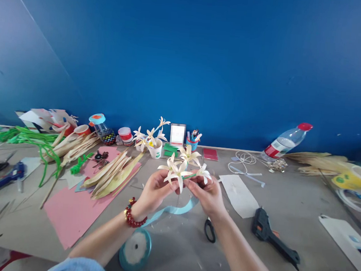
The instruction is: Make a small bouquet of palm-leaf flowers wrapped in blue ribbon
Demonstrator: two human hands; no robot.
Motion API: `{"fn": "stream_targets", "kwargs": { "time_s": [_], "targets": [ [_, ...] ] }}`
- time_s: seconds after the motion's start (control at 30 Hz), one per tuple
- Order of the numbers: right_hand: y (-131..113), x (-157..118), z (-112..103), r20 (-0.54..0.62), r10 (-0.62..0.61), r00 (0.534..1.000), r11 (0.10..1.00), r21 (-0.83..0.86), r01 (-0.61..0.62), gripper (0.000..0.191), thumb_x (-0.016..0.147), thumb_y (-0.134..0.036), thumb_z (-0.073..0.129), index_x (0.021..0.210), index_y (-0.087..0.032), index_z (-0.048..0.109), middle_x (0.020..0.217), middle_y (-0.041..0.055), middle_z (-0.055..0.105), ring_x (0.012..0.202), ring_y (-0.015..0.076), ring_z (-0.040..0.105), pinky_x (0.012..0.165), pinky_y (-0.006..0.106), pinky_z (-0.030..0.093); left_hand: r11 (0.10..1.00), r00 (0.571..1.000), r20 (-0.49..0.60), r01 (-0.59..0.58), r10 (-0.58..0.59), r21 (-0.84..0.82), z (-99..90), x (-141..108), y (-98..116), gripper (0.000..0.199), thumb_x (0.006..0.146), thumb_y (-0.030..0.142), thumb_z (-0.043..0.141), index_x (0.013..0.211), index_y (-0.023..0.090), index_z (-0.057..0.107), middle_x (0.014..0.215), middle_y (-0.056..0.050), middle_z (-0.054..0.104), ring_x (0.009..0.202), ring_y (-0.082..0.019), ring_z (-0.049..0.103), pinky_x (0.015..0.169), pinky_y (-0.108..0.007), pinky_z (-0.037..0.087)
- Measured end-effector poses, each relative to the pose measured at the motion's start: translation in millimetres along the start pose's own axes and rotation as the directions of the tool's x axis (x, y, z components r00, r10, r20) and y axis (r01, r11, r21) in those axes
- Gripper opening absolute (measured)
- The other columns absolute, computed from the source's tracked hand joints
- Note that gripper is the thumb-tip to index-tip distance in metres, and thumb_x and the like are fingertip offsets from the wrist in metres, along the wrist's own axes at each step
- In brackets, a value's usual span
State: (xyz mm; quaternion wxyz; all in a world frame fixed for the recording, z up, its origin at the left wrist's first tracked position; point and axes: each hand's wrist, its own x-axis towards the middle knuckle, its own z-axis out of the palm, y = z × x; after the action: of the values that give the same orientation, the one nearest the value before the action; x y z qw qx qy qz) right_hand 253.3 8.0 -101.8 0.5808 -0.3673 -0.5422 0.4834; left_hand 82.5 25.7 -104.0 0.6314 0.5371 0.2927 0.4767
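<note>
Between my two hands, above the middle of the table, are several cream artificial flowers [177, 173] with pointed petals, on thin green stems. My left hand [157, 191] pinches the cluster from the left; its fingertips are partly hidden behind the petals. My right hand [207, 195] pinches a green stem that bears one flower [203, 172]. A light blue ribbon [174, 209] hangs below the hands and runs toward its spool [135, 249], which lies near my left forearm. Scissors with a black handle [209, 230] lie under my right wrist, their blades hidden.
On the left are pink paper [73, 210] with dried husks [114, 174], green strips [19, 136] and a blue glue gun [4, 179]. Cups with more flowers [155, 150] stand at the back. To the right lie white paper [239, 195], a black glue gun [273, 236] and a tilted bottle [285, 142].
</note>
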Motion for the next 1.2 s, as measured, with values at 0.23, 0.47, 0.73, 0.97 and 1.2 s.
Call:
{"fn": "stream_targets", "kwargs": {
  "time_s": [0.23,0.47,0.73,0.97,1.2],
  "targets": [
    [5,-1,1,0.011,-0.038,0.999,0.999,-0.007,0.038,0.020,0.086,-0.035,0.071,0.076,-0.019,0.074,0.067,0.0038,0.072,0.065,0.0186,0.066,0.063,0.028,0.052,0.975,0.998,-0.014,-0.049,0.053,0.216,-1.2,-1,4,0.023,0.083,0.037,0.071,0.076,0.015,0.066,0.063,-0.002,0.065,0.060,-0.014,0.060,0.061,-0.025,0.049],
    [12,-2,2,-0.102,-0.033,0.994,0.998,-0.058,0.027,0.022,0.081,-0.038,0.075,0.074,-0.017,0.073,0.065,0.0027,0.066,0.055,0.0141,0.055,0.050,0.025,0.044,0.901,0.989,-0.024,-0.123,0.146,0.415,8.3,-3,15,0.022,0.087,0.031,0.062,0.072,0.016,0.066,0.066,-0.002,0.065,0.058,-0.013,0.059,0.056,-0.023,0.049],
    [3,1,4,-0.098,-0.080,0.992,0.988,-0.142,0.065,0.023,0.079,-0.040,0.073,0.074,-0.018,0.071,0.066,0.0030,0.066,0.060,0.0167,0.058,0.053,0.027,0.045,0.815,0.958,0.008,-0.249,0.287,0.523,2.3,-3,10,0.013,0.087,0.027,0.065,0.090,0.016,0.072,0.087,-0.007,0.073,0.082,-0.020,0.068,0.077,-0.029,0.053],
    [4,1,3,-0.074,-0.125,0.989,0.968,-0.230,0.105,0.016,0.082,-0.031,0.070,0.075,-0.017,0.070,0.067,0.0013,0.064,0.059,0.0145,0.057,0.055,0.025,0.046,0.791,0.941,-0.058,-0.247,0.334,0.560,-5.1,-2,2,0.011,0.087,0.028,0.067,0.086,0.018,0.073,0.085,-0.007,0.074,0.081,-0.020,0.069,0.076,-0.030,0.054],
    [-4,4,7,-0.037,-0.107,0.994,0.976,-0.194,0.098,0.016,0.082,-0.032,0.069,0.074,-0.018,0.068,0.071,0.0034,0.068,0.067,0.0187,0.064,0.064,0.027,0.052,0.921,0.973,-0.131,-0.131,0.191,0.366,-3.6,-1,1,0.015,0.083,0.031,0.071,0.083,0.016,0.069,0.079,-0.006,0.072,0.073,-0.018,0.066,0.071,-0.028,0.054]
  ]
}}
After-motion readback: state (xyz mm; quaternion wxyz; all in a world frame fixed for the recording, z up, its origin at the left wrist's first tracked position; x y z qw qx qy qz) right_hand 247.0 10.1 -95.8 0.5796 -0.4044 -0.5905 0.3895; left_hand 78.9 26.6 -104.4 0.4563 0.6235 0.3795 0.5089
